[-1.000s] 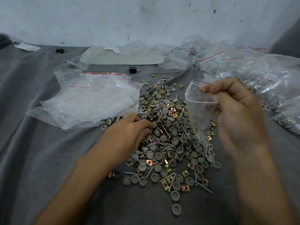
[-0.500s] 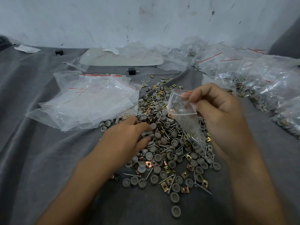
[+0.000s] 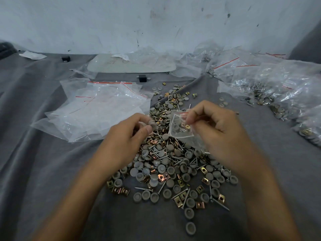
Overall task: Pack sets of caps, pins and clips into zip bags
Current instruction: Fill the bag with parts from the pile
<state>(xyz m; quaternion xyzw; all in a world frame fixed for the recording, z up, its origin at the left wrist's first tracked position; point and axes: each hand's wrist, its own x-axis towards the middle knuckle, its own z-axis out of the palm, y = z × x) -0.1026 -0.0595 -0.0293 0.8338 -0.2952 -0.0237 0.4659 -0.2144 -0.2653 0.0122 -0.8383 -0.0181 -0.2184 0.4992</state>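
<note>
Zip bag (image 3: 180, 132): mouth pinched by right hand (image 3: 218, 134). Left hand (image 3: 125, 143), at bag's 9 o'clock, pinches grey caps (image 3: 153, 124). Risk: narrow mouth; caps miss, drop into pile (image 3: 173, 171).

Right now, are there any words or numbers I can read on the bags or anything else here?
There is no text that can be read.
Pale panel by the wall: faint scribbled marks, too blurred to read.
Empty zip bags: red stripes only, no print.
Filled bags: red stripes only, no print visible.
</note>
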